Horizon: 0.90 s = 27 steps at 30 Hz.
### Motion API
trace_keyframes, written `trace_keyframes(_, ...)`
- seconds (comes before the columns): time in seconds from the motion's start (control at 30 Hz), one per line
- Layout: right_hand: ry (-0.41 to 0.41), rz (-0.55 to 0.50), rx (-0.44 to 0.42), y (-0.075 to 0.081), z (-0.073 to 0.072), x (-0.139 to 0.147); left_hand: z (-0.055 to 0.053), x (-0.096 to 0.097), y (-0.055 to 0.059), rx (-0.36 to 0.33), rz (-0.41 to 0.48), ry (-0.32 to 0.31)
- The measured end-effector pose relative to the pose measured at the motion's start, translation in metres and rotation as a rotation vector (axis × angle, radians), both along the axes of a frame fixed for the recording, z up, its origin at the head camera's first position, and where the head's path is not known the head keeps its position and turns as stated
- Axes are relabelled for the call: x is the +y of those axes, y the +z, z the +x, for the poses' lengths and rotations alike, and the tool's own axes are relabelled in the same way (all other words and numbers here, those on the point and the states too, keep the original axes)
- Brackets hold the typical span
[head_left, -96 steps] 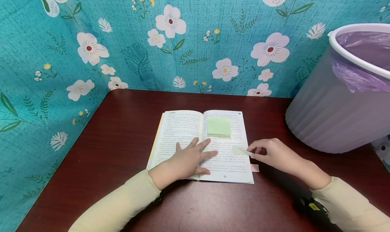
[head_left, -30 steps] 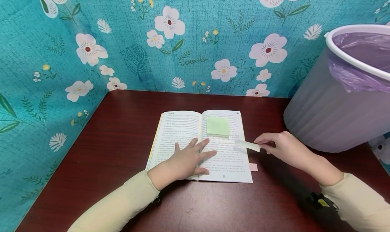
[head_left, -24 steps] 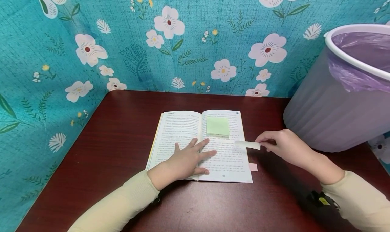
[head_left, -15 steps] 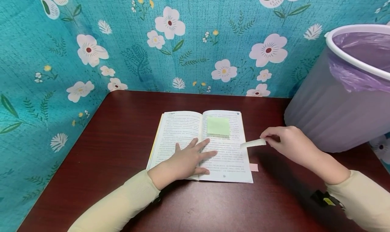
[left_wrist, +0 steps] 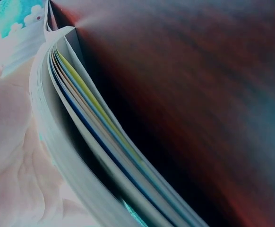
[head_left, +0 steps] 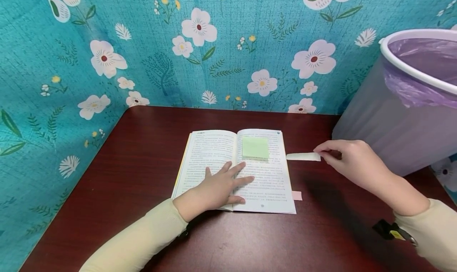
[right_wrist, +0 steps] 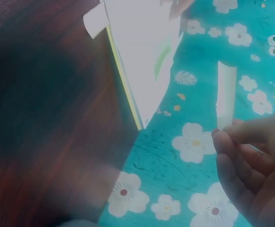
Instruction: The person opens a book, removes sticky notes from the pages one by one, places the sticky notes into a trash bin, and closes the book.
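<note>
An open book (head_left: pixel 210 153) with printed pages lies on the table. Across its centre fold rests my left hand (head_left: pixel 216 188), fingers spread flat on the pages. My right hand (head_left: pixel 351 157) is in the air right of the book, pinching one end of a narrow pale paper strip (head_left: pixel 303 157) between thumb and fingertips. The strip's free end points left, right at the page edge in the head view. In the right wrist view the strip (right_wrist: pixel 226 94) stands up from the pinch. A pale green sticky note pad (head_left: pixel 255 148) sits on the upper right page.
A pink tab (head_left: pixel 297 195) sticks out from the book's right edge. At the right stands a grey bin (head_left: pixel 389 117) with a purple liner. Floral teal cloth (head_left: pixel 221 77) hangs behind the dark red-brown table (head_left: pixel 150 133).
My right hand has moved right and up from the page, carrying the paper strip off the right page to beyond its edge. The left hand has stayed on the book.
</note>
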State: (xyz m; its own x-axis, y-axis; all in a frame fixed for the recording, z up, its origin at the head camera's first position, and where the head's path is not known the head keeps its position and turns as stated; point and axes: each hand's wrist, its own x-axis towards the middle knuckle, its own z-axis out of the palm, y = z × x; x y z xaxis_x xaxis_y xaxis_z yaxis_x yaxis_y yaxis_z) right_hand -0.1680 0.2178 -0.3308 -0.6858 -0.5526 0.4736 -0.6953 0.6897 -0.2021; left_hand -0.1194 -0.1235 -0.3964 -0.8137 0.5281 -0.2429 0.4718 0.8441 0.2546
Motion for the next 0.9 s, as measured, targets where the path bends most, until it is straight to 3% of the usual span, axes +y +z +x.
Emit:
trace_keyframes(0.13, -0.02, -0.011, 0.001, 0.009, 0.003, 0.005, 0.0, 0.0, 0.0, 0.002, 0.0, -0.003)
trace_keyframes(0.47, -0.127, -0.057, -0.107, 0.041, 0.011, 0.016, -0.001, -0.001, 0.001, -0.017, 0.008, 0.0)
trace_keyframes(0.7, -0.249, -0.174, -0.209, 0.068, 0.017, 0.022, -0.002, -0.002, 0.001, -0.013, 0.005, -0.008)
trace_keyframes(0.9, -0.29, -0.264, -0.191, 0.082, 0.021, 0.026, -0.001, -0.004, -0.001, -0.006, 0.002, -0.018)
